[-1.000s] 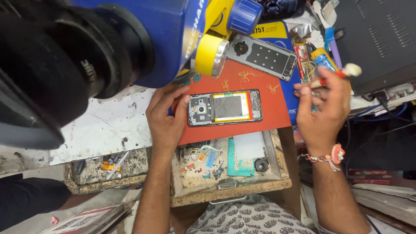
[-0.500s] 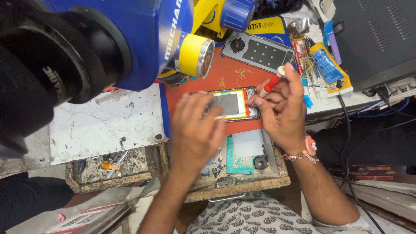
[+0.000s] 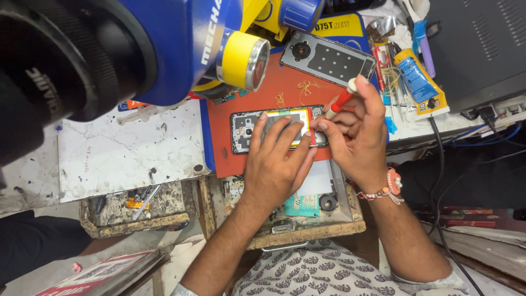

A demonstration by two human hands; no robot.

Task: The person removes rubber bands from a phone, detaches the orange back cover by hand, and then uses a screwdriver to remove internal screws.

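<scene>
Left hand (image 3: 276, 164) shifted flat onto phone (image 3: 246, 131) | right hand (image 3: 356, 129) grips screwdriver (image 3: 341, 101) | microscope (image 3: 137, 49) overhead

Opened phone (image 3: 246, 130) without its back cover, lying flat and lengthwise on a red mat, dark inner frame and camera end showing at the left, yellow-edged battery in the middle (partly hidden by fingers), red-handled screwdriver (image 3: 338, 103) with white cap, tilted, tip at the phone's right end
</scene>
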